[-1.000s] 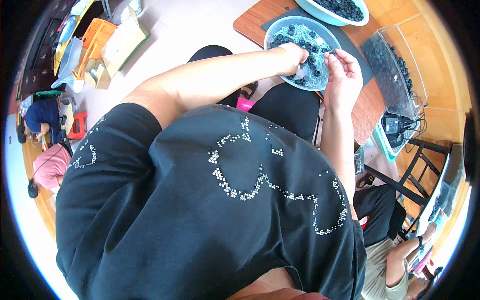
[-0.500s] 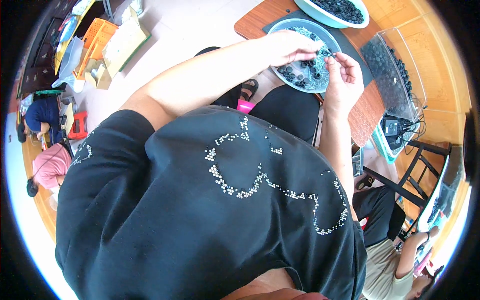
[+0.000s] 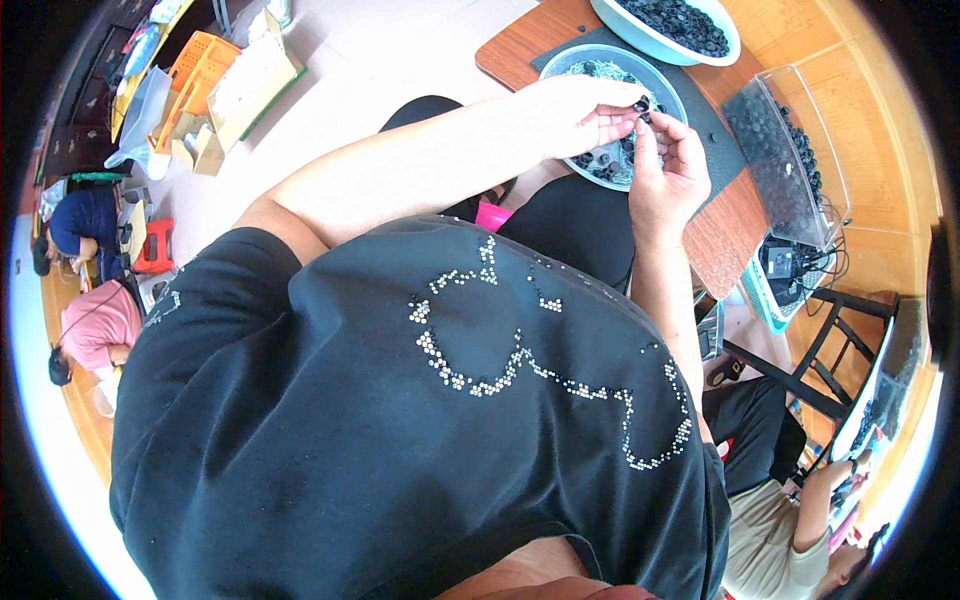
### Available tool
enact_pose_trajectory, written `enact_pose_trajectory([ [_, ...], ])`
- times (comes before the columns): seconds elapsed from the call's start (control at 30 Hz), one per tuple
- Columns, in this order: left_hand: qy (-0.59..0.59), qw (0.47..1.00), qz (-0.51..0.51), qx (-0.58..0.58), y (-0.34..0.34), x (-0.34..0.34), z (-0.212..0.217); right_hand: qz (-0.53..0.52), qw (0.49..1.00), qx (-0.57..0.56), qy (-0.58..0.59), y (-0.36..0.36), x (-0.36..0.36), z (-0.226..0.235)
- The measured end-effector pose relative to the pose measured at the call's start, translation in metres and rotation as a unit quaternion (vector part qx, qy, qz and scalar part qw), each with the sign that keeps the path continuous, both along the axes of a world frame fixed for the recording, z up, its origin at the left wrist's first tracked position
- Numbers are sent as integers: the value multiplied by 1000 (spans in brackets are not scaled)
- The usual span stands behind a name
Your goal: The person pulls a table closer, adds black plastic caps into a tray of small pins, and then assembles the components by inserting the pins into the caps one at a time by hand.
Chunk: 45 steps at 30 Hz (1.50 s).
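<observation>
Both hands meet over a pale blue round basin [image 3: 672, 82] that holds small black round parts [image 3: 604, 160] and thin pale bluish pieces. My left hand [image 3: 585, 115] comes in from the left, its thumb and fingers closed on a small black ring-like part [image 3: 642, 104]. Just to the right, my right hand [image 3: 672, 180] is pinched, with thumb and fingertips brought up against that same part. Whether a separate small piece lies between the right fingertips is too small to tell. The left hand and forearm cover part of the basin.
Beyond it stands a larger light basin [image 3: 640, 32] full of black parts. A clear plastic bin [image 3: 790, 160] with more parts is at the right, above a green basket [image 3: 765, 300]. The basin rests on a dark mat [image 3: 715, 140] on a brown table [image 3: 725, 235]. Co-workers sit on both sides.
My hands have come together; the right moved slightly left and down toward the left one. A black part now shows between them above the basin.
</observation>
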<state>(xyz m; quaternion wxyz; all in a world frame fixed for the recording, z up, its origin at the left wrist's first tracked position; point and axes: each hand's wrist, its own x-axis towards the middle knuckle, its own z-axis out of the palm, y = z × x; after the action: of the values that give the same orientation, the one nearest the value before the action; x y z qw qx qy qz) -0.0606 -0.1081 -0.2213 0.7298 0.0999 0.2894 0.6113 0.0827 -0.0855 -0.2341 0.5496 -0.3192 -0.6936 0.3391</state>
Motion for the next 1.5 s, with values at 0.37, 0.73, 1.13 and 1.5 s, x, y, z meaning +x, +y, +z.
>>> enact_pose_trajectory([
  [0.37,-18,999,26,-29,-6,8,4,-45,998,27,-36,-1,-1,0],
  [0.73,-12,998,34,-47,-8,12,8,-46,998,36,-32,-1,-2,1],
  [1.13,31,999,-18,21,-9,4,7,83,986,-133,51,-4,2,12],
  [1.5,51,990,-117,56,-8,-13,-1,136,980,-146,15,-1,8,15],
])
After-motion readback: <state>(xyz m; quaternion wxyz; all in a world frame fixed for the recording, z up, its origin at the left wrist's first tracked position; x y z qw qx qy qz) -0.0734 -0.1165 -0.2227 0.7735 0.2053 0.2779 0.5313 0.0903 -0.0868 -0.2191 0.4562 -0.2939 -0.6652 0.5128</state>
